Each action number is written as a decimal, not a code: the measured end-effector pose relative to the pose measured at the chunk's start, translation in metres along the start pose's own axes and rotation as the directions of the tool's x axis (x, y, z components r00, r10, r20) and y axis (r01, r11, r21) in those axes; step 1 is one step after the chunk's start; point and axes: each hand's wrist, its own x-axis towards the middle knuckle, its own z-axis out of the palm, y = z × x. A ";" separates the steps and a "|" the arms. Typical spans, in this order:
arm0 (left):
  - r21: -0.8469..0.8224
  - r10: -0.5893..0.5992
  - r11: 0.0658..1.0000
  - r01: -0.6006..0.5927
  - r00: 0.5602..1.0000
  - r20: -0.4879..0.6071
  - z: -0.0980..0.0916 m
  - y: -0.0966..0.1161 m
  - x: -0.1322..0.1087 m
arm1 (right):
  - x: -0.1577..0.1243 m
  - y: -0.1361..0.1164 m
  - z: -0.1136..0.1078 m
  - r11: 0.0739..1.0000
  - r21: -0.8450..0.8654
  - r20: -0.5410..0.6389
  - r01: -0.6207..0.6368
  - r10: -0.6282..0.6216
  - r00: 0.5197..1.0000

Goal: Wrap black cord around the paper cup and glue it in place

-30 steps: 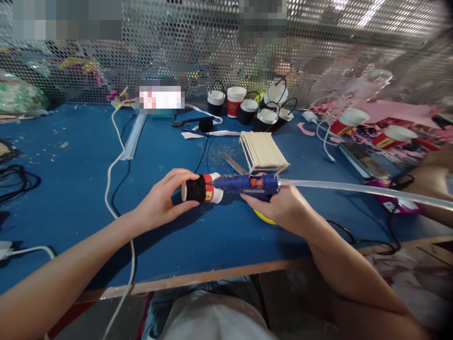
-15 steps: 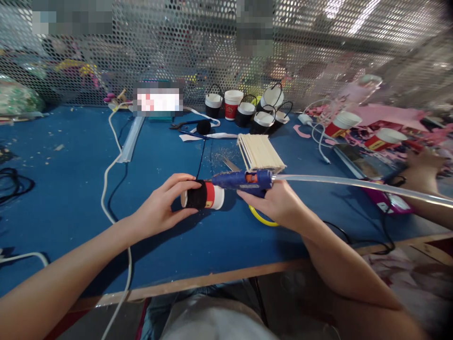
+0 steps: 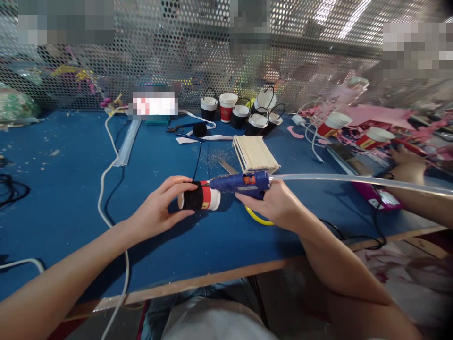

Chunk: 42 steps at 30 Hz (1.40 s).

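My left hand (image 3: pixel 164 203) is closed around a paper cup (image 3: pixel 211 197) lying on its side, its rim end to the right. Black yarn is wound about the cup's left part, leaving a red and white band bare. A strand of yarn (image 3: pixel 197 160) runs from the cup up to a black yarn ball (image 3: pixel 199 130). In my right hand (image 3: pixel 274 203) is a blue hot glue gun (image 3: pixel 240 183), its nozzle at the edge of the wound yarn. A long clear glue stick (image 3: pixel 339 178) sticks out of the gun's back.
Several cups (image 3: pixel 240 117), most wrapped in black with handles, stand at the back. A bundle of wooden sticks (image 3: pixel 255 154) lies beyond the glue gun, near scissors (image 3: pixel 260 216). A white cable (image 3: pixel 102 189) crosses the left side. Another person's hand (image 3: pixel 406 160) is at right.
The view has shifted slightly. Both hands keep their grip on the cup and glue gun, and the nozzle stays by the yarn edge. The other person's hand at right has moved a little.
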 end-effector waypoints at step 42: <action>-0.250 -0.098 0.964 0.088 0.995 -0.027 0.005 0.001 -0.002 | 0.000 -0.003 -0.006 0.977 0.054 0.091 -0.206 0.200 0.975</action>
